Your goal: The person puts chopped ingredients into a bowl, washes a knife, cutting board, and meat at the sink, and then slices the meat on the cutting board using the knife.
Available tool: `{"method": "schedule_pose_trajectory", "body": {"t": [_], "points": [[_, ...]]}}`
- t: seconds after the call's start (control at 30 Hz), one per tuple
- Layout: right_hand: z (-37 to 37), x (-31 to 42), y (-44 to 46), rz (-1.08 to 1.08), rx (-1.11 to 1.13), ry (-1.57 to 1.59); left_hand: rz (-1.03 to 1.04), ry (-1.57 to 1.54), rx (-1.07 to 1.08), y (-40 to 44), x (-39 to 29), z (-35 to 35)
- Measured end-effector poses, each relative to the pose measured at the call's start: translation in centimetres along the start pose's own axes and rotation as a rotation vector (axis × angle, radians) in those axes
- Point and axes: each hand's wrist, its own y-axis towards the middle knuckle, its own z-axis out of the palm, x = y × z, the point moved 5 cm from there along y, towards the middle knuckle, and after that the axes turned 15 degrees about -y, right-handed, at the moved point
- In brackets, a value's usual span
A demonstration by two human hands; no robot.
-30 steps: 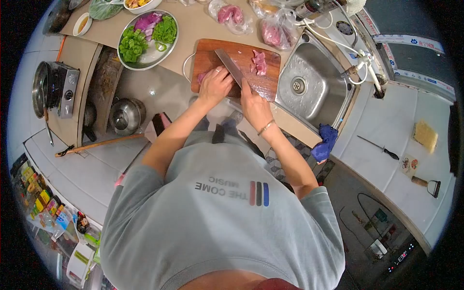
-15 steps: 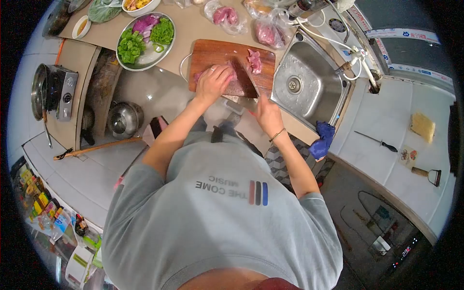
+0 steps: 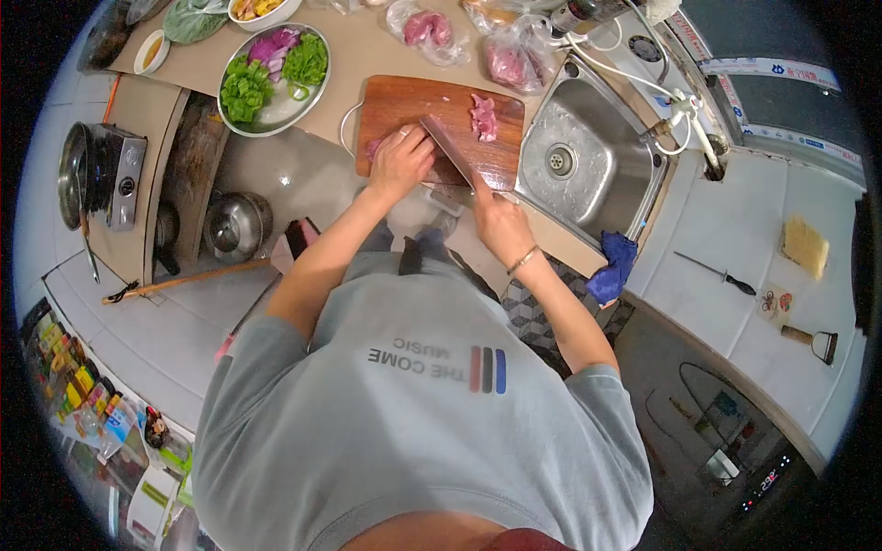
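A wooden cutting board [image 3: 404, 96] lies on the counter in front of me. My left hand [image 3: 401, 163] is on its left half, fingers curled over a piece of raw meat [image 3: 373, 147] that is mostly covered. In my right hand [image 3: 503, 225], closed round the handle, is a kitchen knife [image 3: 450, 150]. Its broad blade slants across the board, with the tip end close to my left fingertips. A small pile of cut meat [image 3: 483, 118] rests on the board's right side, apart from the blade.
Right of the board is a steel sink [image 3: 602, 184] with a blue cloth [image 3: 614, 266] at its front corner. A metal plate [image 3: 280, 122] of chopped greens and purple onion stands at the left. Bagged meat [image 3: 513, 62] lies behind the board; a gas stove [image 3: 127, 179] is farther left.
The knife and my right hand have moved left and slightly toward me, bringing the blade beside my left fingers. My left hand stays on the meat with little movement.
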Motion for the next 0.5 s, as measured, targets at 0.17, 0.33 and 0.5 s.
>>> {"method": "schedule_pose_trajectory", "body": {"t": [0.17,0.33,0.5], "points": [[0.0,2.4,6.2,0.024,-0.052,0.035,0.017,-0.013,0.032,0.0,0.1,0.1],[-0.2,2.0,6.0,-0.003,-0.213,0.064,-0.030,-0.033,0.028,-0.1,0.0,0.0],[-0.2,-2.2,1.4,0.080,-0.150,0.126,-0.022,-0.118,-0.078,0.2,-0.3,-0.4]]}}
